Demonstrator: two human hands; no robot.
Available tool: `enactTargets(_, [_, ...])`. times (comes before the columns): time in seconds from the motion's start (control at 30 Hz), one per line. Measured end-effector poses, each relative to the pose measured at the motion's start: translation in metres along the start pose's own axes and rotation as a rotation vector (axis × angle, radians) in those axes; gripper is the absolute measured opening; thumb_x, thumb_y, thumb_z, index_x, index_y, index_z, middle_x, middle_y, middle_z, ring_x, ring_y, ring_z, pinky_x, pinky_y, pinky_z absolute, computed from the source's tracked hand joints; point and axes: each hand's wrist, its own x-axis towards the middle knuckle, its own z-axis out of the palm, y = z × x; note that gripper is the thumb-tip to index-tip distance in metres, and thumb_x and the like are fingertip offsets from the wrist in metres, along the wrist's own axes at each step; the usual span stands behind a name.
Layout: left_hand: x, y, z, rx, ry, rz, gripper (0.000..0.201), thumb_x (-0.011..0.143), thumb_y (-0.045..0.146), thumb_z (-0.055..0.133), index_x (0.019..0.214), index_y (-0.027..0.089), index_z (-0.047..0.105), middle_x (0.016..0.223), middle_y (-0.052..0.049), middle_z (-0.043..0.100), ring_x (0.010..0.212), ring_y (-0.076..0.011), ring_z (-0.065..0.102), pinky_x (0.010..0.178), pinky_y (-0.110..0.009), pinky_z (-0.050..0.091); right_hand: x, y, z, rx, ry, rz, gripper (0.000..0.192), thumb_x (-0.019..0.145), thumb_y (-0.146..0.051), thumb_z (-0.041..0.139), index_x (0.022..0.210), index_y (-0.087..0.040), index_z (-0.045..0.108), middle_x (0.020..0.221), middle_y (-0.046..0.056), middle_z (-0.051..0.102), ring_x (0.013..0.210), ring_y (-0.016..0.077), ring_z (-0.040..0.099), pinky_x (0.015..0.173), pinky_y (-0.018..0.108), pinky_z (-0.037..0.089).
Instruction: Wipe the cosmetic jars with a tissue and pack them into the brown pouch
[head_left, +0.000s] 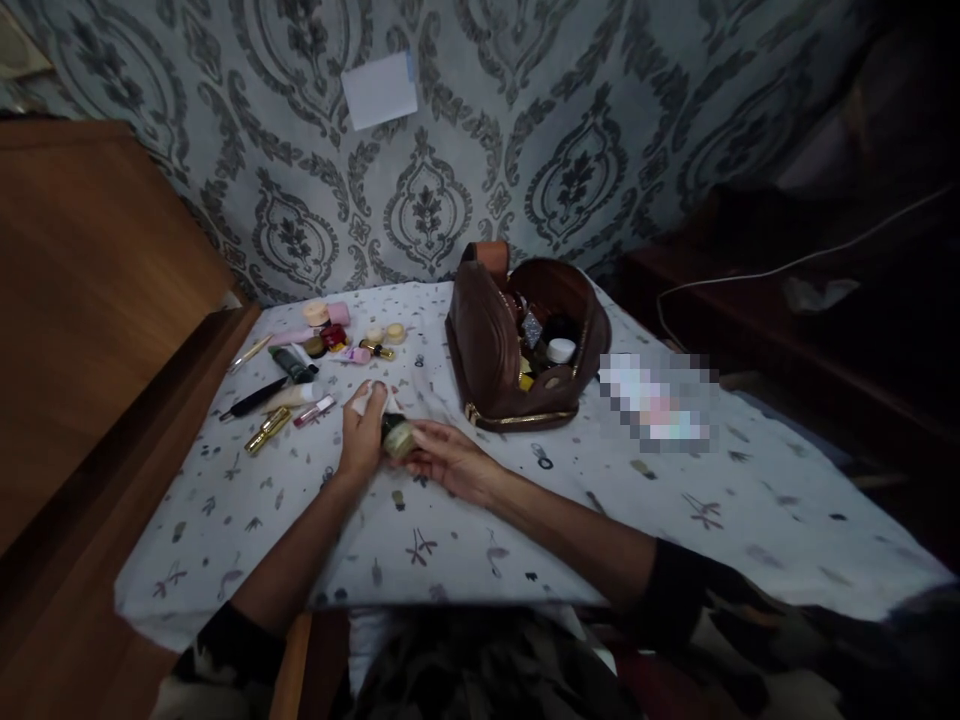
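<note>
At frame centre the right hand (pixel 450 458) clamps a small jar (pixel 397 436) steady; the left hand (pixel 362 430), fingers curled on a white wipe (pixel 361 402), presses against it.

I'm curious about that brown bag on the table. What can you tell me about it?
The brown bag looks like leather or something like it. It stands on the patterned tablecloth near the wall, unzipped and gaping, with a gold zip along its lower edge and a tab on top. Small cosmetics fill it, among them a white-capped jar. Neither hand touches it; the right hand lies just in front.
</note>
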Motion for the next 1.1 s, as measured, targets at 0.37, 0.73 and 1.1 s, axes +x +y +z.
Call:
enactTargets(0.37, [-0.011,0.012,-0.016,0.121,-0.505,0.065,0.046,0.086,0.042,0.061,0.126,0.019,0.063,0.133,-0.011,0.063,0.124,-0.0278,0.055,0.103,-0.038,0.042,0.004,-0.008,-0.009,0.131,0.062,-0.086,0.034,0.066,-0.029,0.088,0.087,-0.016,0.064,0.082,0.001,0.069,0.076,0.0116,0.066,0.068,0.022,0.051])
enactTargets(0.73, [-0.021,0.015,-0.008,0.414,-0.366,0.326,0.015,0.084,0.023,0.049,0.092,0.018,0.06,0.087,-0.002,0.059,0.085,-0.0185,0.056,0.079,-0.03,0.043,0.001,0.0,-0.004,-0.205,0.108,-0.198,0.049,0.057,-0.039,0.091,0.093,-0.019,0.065,0.082,-0.003,0.063,0.073,0.0099,0.06,0.071,0.023,0.049])
enactTargets(1.1, [-0.014,0.018,-0.008,0.221,-0.314,-0.025,0.014,0.082,0.032,0.054,0.086,0.02,0.059,0.07,0.003,0.051,0.064,-0.0132,0.046,0.06,-0.024,0.037,-0.007,-0.002,-0.004,-1.025,0.117,-0.71,0.034,0.078,-0.034,0.075,0.108,-0.025,0.061,0.107,0.007,0.057,0.102,0.0232,0.055,0.085,0.037,0.05])
